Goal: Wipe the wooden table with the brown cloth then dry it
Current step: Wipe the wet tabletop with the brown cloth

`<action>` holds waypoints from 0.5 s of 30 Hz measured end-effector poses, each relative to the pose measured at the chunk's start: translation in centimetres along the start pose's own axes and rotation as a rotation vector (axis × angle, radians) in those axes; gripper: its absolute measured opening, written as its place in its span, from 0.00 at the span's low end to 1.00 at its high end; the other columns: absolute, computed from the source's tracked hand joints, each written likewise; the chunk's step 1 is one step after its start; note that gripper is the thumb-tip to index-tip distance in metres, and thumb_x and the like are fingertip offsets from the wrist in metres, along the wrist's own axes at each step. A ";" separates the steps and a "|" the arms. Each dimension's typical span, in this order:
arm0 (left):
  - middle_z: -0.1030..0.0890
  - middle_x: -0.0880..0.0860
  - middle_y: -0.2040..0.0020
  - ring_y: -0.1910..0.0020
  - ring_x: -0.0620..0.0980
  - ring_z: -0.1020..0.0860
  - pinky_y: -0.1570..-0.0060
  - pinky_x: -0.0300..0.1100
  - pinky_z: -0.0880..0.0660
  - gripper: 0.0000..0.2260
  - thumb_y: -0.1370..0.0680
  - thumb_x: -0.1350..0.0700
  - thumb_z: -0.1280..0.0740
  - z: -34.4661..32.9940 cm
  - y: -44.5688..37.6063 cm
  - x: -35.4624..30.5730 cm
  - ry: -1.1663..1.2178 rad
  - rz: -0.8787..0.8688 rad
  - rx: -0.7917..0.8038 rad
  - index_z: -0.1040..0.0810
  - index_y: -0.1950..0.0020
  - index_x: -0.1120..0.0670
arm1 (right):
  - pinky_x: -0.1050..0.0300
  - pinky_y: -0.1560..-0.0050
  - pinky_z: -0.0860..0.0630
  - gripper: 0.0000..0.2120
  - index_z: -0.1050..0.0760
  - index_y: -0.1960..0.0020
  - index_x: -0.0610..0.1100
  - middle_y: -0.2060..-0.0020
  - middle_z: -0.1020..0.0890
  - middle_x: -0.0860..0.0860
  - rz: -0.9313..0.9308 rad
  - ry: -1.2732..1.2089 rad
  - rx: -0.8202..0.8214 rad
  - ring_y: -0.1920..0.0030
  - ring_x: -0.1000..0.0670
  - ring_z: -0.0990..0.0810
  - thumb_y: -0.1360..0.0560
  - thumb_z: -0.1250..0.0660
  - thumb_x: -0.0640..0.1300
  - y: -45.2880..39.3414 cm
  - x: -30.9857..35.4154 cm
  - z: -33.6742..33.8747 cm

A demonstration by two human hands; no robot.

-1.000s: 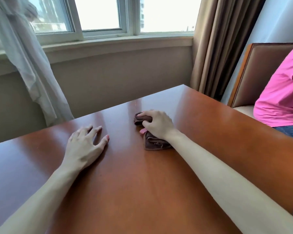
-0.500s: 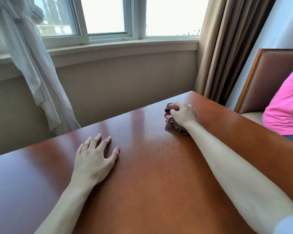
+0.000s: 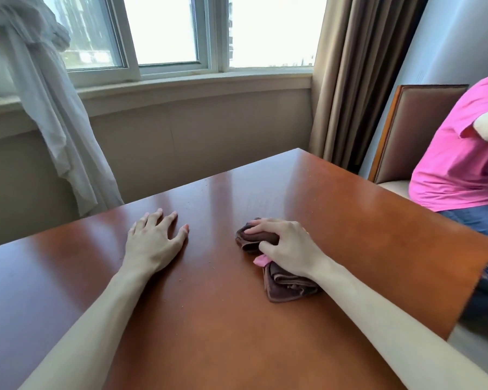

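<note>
Bunched into a thick wad, the brown cloth (image 3: 282, 280) is held in the grip of the right hand (image 3: 289, 249), fingers curled over its front fold, so that pressure can be borne down on the glossy reddish-wood worktop (image 3: 364, 220) right of centre. The left hand (image 3: 152, 243) is laid flat, fingers spread, probably as a brace. Soft pile and a pink tag (image 3: 261, 260) are seen; small crumbs are scattered nearby.
</note>
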State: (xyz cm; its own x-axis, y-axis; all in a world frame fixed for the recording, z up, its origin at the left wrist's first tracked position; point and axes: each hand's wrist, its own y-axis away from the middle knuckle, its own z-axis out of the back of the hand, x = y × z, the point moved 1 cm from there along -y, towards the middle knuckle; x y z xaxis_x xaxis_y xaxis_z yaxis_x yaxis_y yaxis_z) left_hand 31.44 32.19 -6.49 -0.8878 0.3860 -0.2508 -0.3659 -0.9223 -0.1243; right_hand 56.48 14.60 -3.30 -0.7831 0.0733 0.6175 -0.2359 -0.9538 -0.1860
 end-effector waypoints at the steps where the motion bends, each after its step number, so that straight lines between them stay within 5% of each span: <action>1: 0.35 0.54 0.21 0.21 0.56 0.41 0.23 0.54 0.45 0.33 0.24 0.30 0.50 0.1 0.0 0.0 0.005 -0.002 -0.006 0.33 0.22 0.44 | 0.53 0.30 0.28 0.21 0.19 0.43 0.66 0.38 0.22 0.71 -0.024 0.001 -0.009 0.34 0.65 0.26 0.33 0.37 0.51 -1.0 -0.2 0.1; 9: 0.40 0.52 0.19 0.20 0.55 0.46 0.22 0.53 0.50 0.31 0.22 0.31 0.52 -0.7 0.1 -0.3 0.005 -0.007 -0.026 0.37 0.21 0.41 | 0.51 0.42 0.24 0.17 0.17 0.41 0.59 0.42 0.16 0.52 -0.215 0.185 -0.260 0.42 0.42 0.20 0.26 0.36 0.47 -15.7 -2.3 -2.0; 15: 0.44 0.48 0.18 0.19 0.52 0.50 0.21 0.50 0.54 0.27 0.19 0.33 0.49 -0.8 -0.2 -0.2 0.004 -0.003 -0.024 0.41 0.20 0.38 | 0.51 0.46 0.26 0.16 0.17 0.42 0.53 0.44 0.17 0.49 -0.185 0.257 -0.249 0.41 0.41 0.23 0.25 0.38 0.44 -23.9 1.6 -7.5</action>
State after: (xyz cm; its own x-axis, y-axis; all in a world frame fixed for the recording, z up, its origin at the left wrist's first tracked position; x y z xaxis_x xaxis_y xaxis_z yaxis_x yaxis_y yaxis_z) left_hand 31.95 32.29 -7.17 -0.8857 0.3885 -0.2541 -0.3614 -0.9206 -0.1480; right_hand 56.60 39.69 -3.59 -0.8253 0.3378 0.4526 -0.4939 -0.8203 -0.2884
